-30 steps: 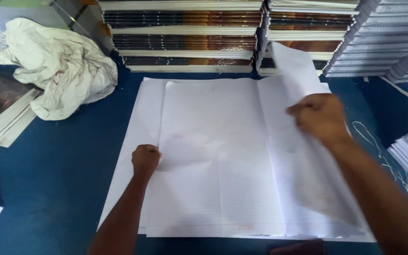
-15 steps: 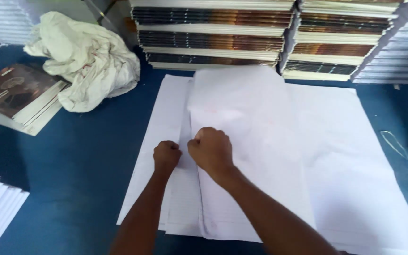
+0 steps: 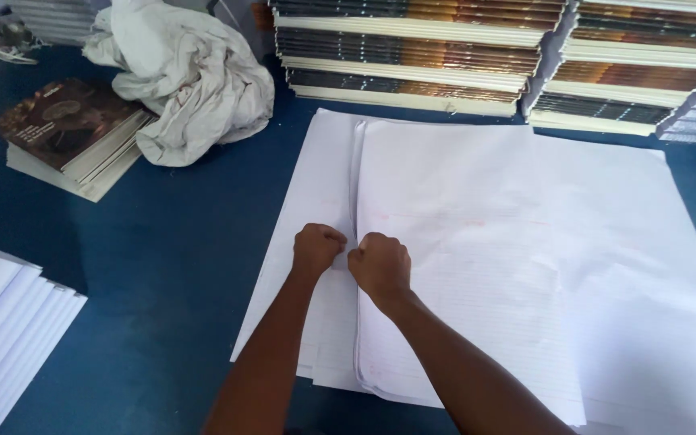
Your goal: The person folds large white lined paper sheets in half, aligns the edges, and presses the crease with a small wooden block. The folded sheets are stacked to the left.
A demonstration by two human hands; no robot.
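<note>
White ruled paper sheets (image 3: 477, 242) lie stacked on a blue table (image 3: 179, 242), one folded over with its crease running down the left. Both fists press side by side on that crease: the left hand (image 3: 318, 248) and right hand (image 3: 380, 264), fingers curled tight, gripping nothing. A crumpled cloth (image 3: 187, 76) and piled notebooks (image 3: 412, 48) sit beyond.

Crumpled white cloth (image 3: 191, 76) beside brown-covered book pile (image 3: 70, 133) (blue tabletop (image 3: 163, 242)); book stacks (image 3: 412, 52) behind.
</note>
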